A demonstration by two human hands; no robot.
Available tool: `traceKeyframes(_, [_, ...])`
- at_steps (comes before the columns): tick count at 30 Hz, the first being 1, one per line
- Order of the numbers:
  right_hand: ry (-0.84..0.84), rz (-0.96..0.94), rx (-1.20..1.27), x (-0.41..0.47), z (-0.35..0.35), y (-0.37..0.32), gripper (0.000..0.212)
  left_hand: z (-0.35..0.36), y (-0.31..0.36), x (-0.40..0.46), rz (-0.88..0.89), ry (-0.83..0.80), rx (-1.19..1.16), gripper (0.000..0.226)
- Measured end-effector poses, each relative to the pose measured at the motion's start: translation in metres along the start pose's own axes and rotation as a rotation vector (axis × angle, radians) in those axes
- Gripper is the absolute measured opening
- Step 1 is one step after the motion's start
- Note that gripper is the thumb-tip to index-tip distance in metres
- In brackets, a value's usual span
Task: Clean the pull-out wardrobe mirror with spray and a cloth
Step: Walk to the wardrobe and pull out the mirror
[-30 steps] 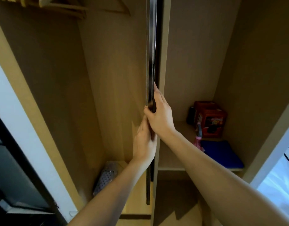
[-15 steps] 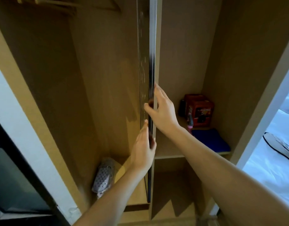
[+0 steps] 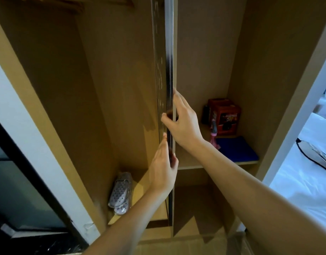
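The pull-out mirror (image 3: 161, 57) stands edge-on in the middle of the wardrobe, a thin speckled strip of glass with a dark metal front edge. My right hand (image 3: 184, 122) grips that edge at mid height, thumb on the glass side and fingers on the right side. Just below it, my left hand (image 3: 163, 166) holds the same edge, with the thumb wrapped round to the right side. On the right shelf (image 3: 191, 159) stands a pink spray bottle (image 3: 213, 135), next to a folded blue cloth (image 3: 237, 150).
A red box (image 3: 225, 115) sits at the back of the shelf, with a dark object beside it. Wrapped grey slippers (image 3: 120, 192) lie on the floor of the left compartment. Hangers (image 3: 70, 2) hang at the top left. A white bed (image 3: 309, 168) is at the right.
The mirror shows a wider strip of glass than before, having come forward out of the wardrobe with both hands on its edge. The view has shifted left, showing more of the bed.
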State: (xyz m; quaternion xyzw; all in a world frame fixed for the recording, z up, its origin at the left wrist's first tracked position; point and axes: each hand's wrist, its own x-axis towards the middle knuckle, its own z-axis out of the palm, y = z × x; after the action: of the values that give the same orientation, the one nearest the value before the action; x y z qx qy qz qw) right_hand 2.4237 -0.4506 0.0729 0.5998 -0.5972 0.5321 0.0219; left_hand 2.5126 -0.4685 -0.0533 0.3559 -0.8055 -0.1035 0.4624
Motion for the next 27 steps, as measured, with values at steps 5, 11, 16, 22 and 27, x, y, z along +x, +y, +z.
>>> traceKeyframes(5, [-0.026,-0.044,0.022,-0.007,-0.008,0.001,0.075,0.000,0.013,-0.012,-0.002,0.047,0.048,0.065])
traceKeyframes(11, [-0.099,-0.059,0.033,-0.015,-0.024,0.001,0.077,0.002,0.033,-0.024,-0.013,0.094,0.097,0.064])
traceKeyframes(16, [-0.142,-0.071,0.060,-0.022,-0.036,0.001,0.077,0.005,0.050,-0.034,-0.048,0.131,0.109,0.066])
traceKeyframes(22, [-0.168,-0.077,0.076,-0.026,-0.047,0.002,0.078,0.008,0.063,-0.037,-0.080,0.138,0.145,0.064])
traceKeyframes(27, [-0.192,-0.090,0.083,-0.025,-0.048,0.007,0.079,0.011,0.066,-0.037,-0.113,0.142,0.162,0.065])
